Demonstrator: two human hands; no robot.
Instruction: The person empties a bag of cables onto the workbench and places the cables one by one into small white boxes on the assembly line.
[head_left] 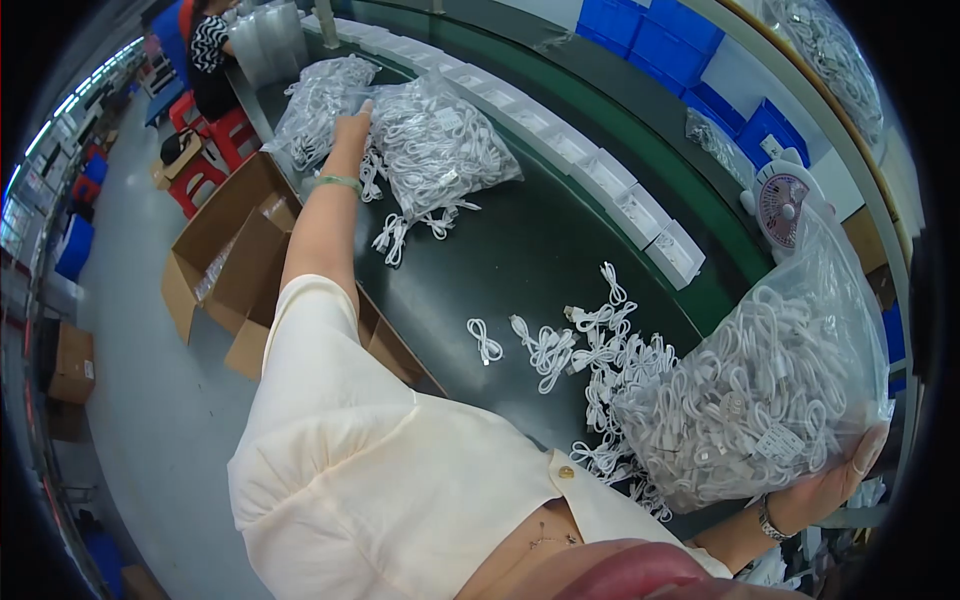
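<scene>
My left hand (352,126) reaches to the far end of the bench and grips the plastic edge of a clear bag of white cables (435,150); most of its fingers are hidden. A second clear bag of cables (318,105) lies against it on the left. At the near right, my right hand (850,468) holds the lower side of a big, full bag of bundled white cables (750,400), which leans over the bench. Loose bundled cables (610,375) spill beside this bag, and a single cable bundle (484,342) lies apart.
White trays (570,145) form a row along the green conveyor belt (690,190). A round pink dial timer (780,208) stands at right. Blue bins (672,45) sit behind. On the left are an open cardboard box (235,260), red stools (195,185) and another person (210,50).
</scene>
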